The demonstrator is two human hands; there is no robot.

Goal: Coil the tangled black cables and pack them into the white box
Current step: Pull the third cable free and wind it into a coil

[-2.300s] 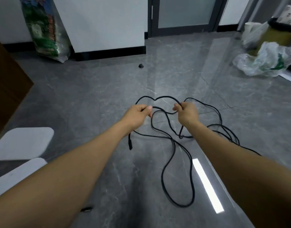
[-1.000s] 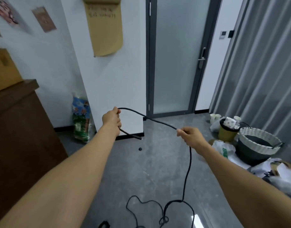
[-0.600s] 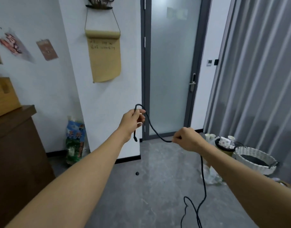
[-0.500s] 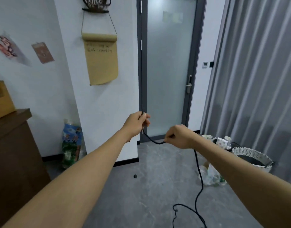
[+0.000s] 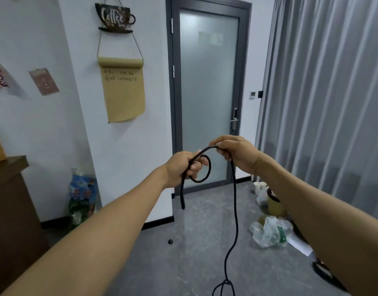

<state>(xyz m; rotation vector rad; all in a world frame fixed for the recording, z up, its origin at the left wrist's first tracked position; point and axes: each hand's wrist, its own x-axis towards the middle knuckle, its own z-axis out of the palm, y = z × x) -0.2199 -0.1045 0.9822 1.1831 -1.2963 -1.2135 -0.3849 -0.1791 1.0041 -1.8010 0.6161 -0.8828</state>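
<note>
Floor point(image 5: 196, 248): grey stone tiles run from 6 o'clock up to the wall base and the door; the middle stretch lies open, with clutter only along the 3 to 4 o'clock edge.
Curtain point(image 5: 324, 99): 1 grey pleated curtain closes off the whole right side from 1 to 3 o'clock.
Door point(image 5: 207, 99): 1 frosted glass door in a dark frame at 12 o'clock, shut, its handle on the right edge.
Cabinet point(image 5: 11, 210): 1 brown cabinet bounds the left edge at 9 o'clock.
Wall hangings: 1 brown paper scroll point(image 5: 123, 90) at 11 o'clock hangs under 1 coffee sign point(image 5: 114, 18).
Bags: 1 printed bag point(image 5: 82, 201) stands against the wall at 8 o'clock; 1 clear plastic bag point(image 5: 269, 231) lies on the floor at 4 o'clock, near a yellow bin point(image 5: 274, 205).
Black cable point(image 5: 235, 210): 1 in view, raised in the air at centre; 1 small loop sits at the left hand, 1 loose end hangs below it, and 1 long strand drops from the right hand to the floor at 6 o'clock, where it bunches at the frame edge.
Left hand point(image 5: 181, 169): fingers curled round the cable, gripping the loop.
Right hand point(image 5: 237, 152): just beside the left, a little higher, fingers closed on the cable at the top of its arc.
Small dark object point(image 5: 170, 241): 1 on the floor at 6 o'clock, apart from the cable; what it is I cannot tell.
</note>
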